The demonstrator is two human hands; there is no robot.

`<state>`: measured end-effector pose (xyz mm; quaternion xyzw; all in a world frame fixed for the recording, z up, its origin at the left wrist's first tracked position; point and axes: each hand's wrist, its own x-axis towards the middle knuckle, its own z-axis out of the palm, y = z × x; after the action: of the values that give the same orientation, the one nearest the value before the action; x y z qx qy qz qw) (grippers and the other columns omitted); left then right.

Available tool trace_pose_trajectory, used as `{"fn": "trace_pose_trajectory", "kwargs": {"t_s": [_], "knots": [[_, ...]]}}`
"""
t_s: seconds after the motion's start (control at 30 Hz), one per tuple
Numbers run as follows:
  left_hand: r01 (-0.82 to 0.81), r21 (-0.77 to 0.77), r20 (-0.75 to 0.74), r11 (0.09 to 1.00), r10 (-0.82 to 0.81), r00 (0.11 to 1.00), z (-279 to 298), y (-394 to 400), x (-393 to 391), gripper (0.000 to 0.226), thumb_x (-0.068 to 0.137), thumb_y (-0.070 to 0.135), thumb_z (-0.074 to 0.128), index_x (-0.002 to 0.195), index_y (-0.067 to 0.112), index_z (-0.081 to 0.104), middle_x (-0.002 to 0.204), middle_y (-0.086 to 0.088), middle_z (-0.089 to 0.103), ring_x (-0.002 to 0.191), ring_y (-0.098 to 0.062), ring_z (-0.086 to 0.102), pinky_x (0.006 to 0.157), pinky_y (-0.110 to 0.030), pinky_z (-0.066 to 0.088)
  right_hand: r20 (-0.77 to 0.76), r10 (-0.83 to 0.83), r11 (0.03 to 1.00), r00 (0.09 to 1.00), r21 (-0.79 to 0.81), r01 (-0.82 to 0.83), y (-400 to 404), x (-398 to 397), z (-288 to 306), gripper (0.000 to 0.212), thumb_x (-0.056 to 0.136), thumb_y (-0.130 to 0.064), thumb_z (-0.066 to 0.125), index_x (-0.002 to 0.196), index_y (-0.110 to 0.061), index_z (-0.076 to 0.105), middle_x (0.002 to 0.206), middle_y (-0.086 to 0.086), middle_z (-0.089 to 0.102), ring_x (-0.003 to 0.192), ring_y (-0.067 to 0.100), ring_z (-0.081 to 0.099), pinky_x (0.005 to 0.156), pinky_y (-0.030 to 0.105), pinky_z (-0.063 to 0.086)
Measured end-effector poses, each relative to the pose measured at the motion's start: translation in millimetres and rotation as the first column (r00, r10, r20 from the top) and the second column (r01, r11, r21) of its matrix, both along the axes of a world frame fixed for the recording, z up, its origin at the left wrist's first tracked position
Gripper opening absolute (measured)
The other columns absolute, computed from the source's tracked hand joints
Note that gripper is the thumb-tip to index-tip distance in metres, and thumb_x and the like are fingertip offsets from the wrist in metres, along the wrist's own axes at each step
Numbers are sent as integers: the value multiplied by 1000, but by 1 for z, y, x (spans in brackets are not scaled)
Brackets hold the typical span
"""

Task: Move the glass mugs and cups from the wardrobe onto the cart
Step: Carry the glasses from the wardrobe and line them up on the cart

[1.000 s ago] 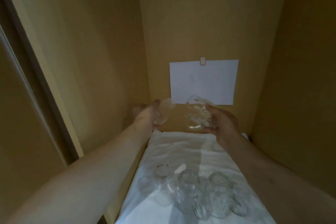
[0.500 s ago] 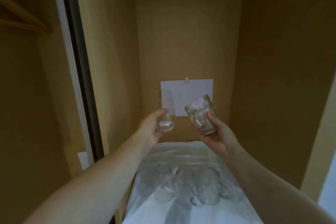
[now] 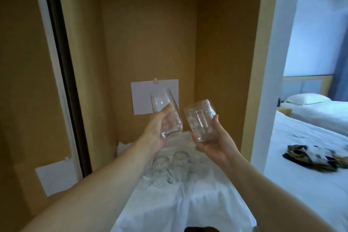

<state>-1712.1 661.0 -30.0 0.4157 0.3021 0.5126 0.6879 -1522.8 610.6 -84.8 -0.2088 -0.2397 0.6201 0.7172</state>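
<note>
From the head camera, both arms reach forward into the open wardrobe (image 3: pixel 150 34), each hand lifted clear above the white cloth (image 3: pixel 188 203) that covers the shelf. The left hand (image 3: pixel 158 133) grips a plain glass cup (image 3: pixel 166 111) with fingers curled round its lower part and the thumb along its near side; the cup tilts, its mouth leaning up and to the left. The right hand (image 3: pixel 212 143) grips a glass mug (image 3: pixel 201 120), thumb up its right side and fingers wrapped under and behind the base; the mug leans slightly left, its handle facing the camera. Cup and mug are side by side, near each other but apart, in front of the wardrobe's back panel. Below them a cluster of glasses (image 3: pixel 167 169) stands on the cloth toward the shelf's back edge, partly hidden by the left forearm; how many there are cannot be told. A paper sheet (image 3: pixel 143 98) hangs on the back panel behind the cup, and a second sheet (image 3: pixel 56 177) hangs low on the left panel. Past the wardrobe's right side is a bed (image 3: pixel 310 137) with a pillow (image 3: pixel 307 99) and a dark bundle (image 3: pixel 312 156) lying on it.
</note>
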Motion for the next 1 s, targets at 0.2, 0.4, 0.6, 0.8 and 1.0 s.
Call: {"fn": "trace_pose_trajectory", "kwargs": {"t_s": [0.2,0.4,0.6,0.8,1.0], "knots": [[10,42,-91,999,-7,996,-4,-33,57,63,67,63,82,115,26,65,94,-6,77,75,-24,76,63,-41,62,-63,-15,999,998,40,17,-53,40,-5,52,81,-14,83,129,-5,66,140,20,59,124,40,60,108,57,43],[-13,90,-180,996,29,983,-8,-58,135,64,68,72,77,106,20,67,99,-13,76,82,-28,77,83,-49,62,10,-204,979,979,-14,204,-111,100,-2,54,77,-34,82,123,-8,71,132,18,65,121,36,64,105,55,48],[97,59,-164,993,-87,983,-12,-97,235,72,71,71,76,119,19,62,101,-8,73,86,-29,74,60,-40,62,-97,-344,939,934,-33,342,-181,189,-16,58,81,-48,77,121,-6,73,134,17,63,110,33,64,98,42,52],[224,70,-249,972,-201,947,-23,-153,342,85,69,76,72,129,18,56,103,-7,73,91,-25,73,73,-38,56,-46,-395,917,917,42,397,-246,281,-28,70,84,-35,77,143,-5,54,146,23,52,136,42,48,113,56,39],[334,148,-326,931,-273,905,-34,-204,444,44,79,73,66,90,32,53,97,-4,72,87,-21,70,65,-30,45,69,-442,896,894,-4,443,-308,364,-39,67,60,-26,96,120,-6,73,133,21,64,117,38,66,98,52,53]]}}
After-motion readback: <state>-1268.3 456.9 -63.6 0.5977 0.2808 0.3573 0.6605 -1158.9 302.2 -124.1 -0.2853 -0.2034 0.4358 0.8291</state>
